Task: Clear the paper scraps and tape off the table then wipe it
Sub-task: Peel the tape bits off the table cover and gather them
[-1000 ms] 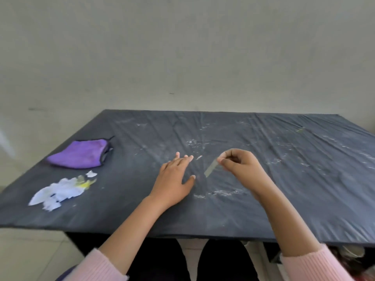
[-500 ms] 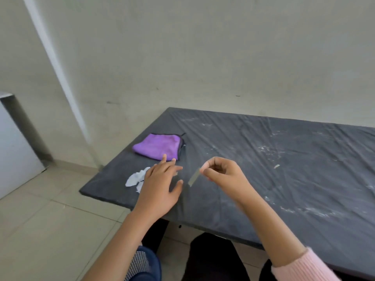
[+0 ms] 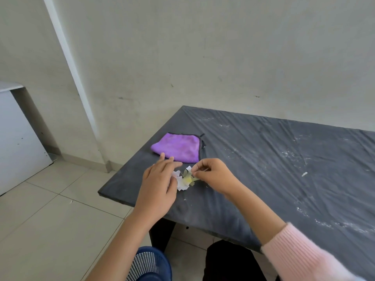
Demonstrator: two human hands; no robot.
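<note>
Item, nearest: blue mesh basket (image 3: 149, 264) on the floor by my knee, below the near table edge. Item: left hand (image 3: 159, 186), fingers straight and loosely together, spread over the left side of the heap; I cannot tell if the palm touches it. Item: paper scraps (image 3: 181, 184), one white heap close to the near-left corner of the table (image 3: 263, 199). Item: right hand (image 3: 213, 175), thumb and forefinger pinched on the tape strip (image 3: 190, 177), whose free end appears to lie among the scraps. Change noted: a second ago this pinch held the strip over the table's middle while my left hand lay flat there; both hands have now come across to the heap, so the tape joins the scraps and the gathering looks nearly done. Item: purple cloth (image 3: 178, 148), folded, just beyond the heap, untouched, so wiping is not yet begun. Item: stray scrap (image 3: 304, 174), well apart to the right, still to be fetched. Item: white smears (image 3: 288, 153) across the dark cover. Edges and room: the heap sits near the front edge with the basket beneath, which I judge a short sweep; the cloth lies near the left edge; open surface runs right and back to the wall (image 3: 223, 57).
</note>
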